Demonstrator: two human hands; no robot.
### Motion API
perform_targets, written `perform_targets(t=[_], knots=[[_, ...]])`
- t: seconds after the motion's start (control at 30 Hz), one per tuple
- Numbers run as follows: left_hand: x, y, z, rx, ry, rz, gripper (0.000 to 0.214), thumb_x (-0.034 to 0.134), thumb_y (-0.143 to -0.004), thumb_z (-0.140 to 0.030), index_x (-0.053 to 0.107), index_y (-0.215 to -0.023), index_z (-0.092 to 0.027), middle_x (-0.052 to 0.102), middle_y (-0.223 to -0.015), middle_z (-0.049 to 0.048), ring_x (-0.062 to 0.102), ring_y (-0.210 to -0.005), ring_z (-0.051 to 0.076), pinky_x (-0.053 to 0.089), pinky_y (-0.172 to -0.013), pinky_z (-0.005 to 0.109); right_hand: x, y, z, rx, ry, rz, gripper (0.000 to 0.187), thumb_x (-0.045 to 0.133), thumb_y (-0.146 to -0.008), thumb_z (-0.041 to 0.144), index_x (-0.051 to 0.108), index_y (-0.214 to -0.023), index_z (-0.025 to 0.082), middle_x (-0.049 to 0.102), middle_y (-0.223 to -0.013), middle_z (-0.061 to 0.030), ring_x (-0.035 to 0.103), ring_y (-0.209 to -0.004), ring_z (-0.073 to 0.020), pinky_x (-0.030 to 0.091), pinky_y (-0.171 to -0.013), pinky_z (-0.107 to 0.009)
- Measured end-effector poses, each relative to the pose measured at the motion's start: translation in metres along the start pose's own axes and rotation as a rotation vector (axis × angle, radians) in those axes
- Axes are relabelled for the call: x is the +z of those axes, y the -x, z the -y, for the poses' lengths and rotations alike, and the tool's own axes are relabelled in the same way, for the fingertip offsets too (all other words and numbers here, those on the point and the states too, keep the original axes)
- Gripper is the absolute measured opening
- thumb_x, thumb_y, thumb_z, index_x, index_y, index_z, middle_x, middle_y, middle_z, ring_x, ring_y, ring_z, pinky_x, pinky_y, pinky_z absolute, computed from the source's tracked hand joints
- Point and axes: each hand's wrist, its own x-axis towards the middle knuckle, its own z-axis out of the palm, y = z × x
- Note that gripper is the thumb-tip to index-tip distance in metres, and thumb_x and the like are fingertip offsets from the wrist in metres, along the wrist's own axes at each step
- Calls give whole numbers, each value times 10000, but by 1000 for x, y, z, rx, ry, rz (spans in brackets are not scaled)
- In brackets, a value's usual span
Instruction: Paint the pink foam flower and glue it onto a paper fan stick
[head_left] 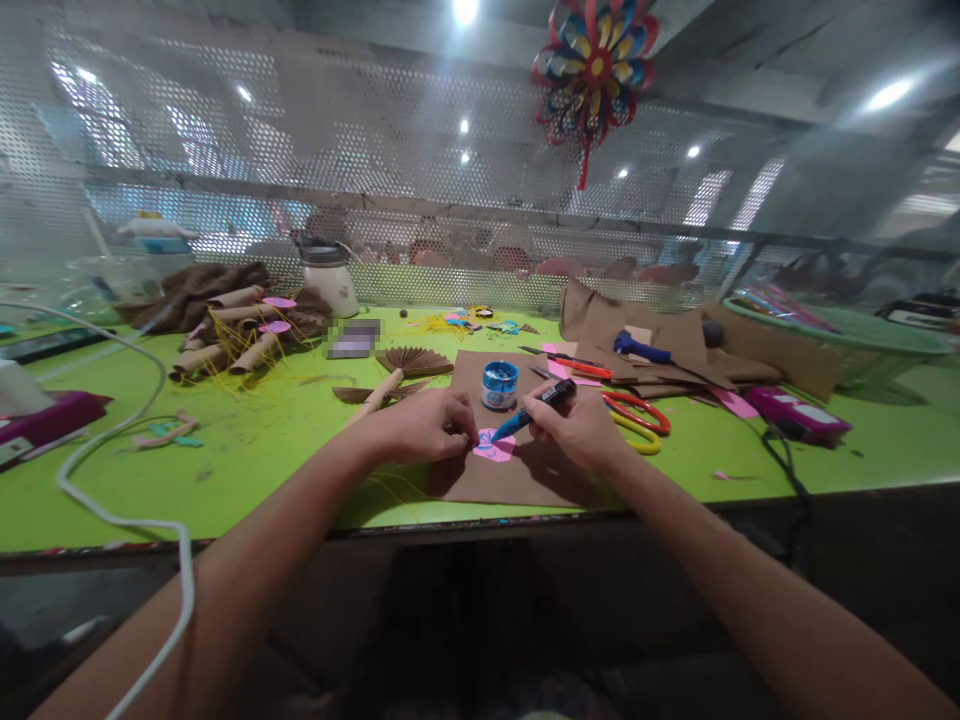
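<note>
Pink paper cutout (pixel 494 446) — thin, light and floppy — lies on a brown sheet (pixel 517 485) at the near edge of the green bench (pixel 262 450), just in front of a small blue paint pot (pixel 499 384). The left hand (pixel 431 425) has its grip pressed together on the cutout's left edge, pinning it flat. That dry margin looks the safest hold, since wet paint would smear. The right hand (pixel 577 428) pinches a slim brush (pixel 536 408) like a pen — stiff, light — its blue tip touching the cutout.
</note>
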Motion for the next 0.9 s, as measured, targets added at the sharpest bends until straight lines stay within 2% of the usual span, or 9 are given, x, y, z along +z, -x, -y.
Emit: perform_targets(t=[0.2, 0.6, 0.9], knots=[[1, -1, 2, 16, -3, -4, 238, 515, -724, -207, 713, -856, -207, 636, -905, 25, 569, -765, 140, 415, -698, 231, 1, -2, -5, -26, 38, -55, 282, 551, -783, 416, 610, -751, 142, 567, -541, -2, 509, -485, -117, 411, -497, -236], [1, 0, 2, 13, -9, -2, 238, 507, -733, -215, 711, -857, -209, 629, -905, 21, 562, -750, 134, 412, -681, 226, 1, 0, 0, 12, -24, 24, 253, 562, -779, 388, 601, -723, 144, 537, -494, 14, 483, -446, -106, 386, -460, -224], [1, 0, 2, 17, 1, -7, 230, 519, -735, -224, 713, -856, -208, 633, -906, 27, 563, -759, 136, 418, -690, 223, 0, -3, -1, 16, 4, -83, 298, 562, -765, 440, 597, -719, 147, 566, -518, -3, 514, -464, -120, 421, -487, -240]])
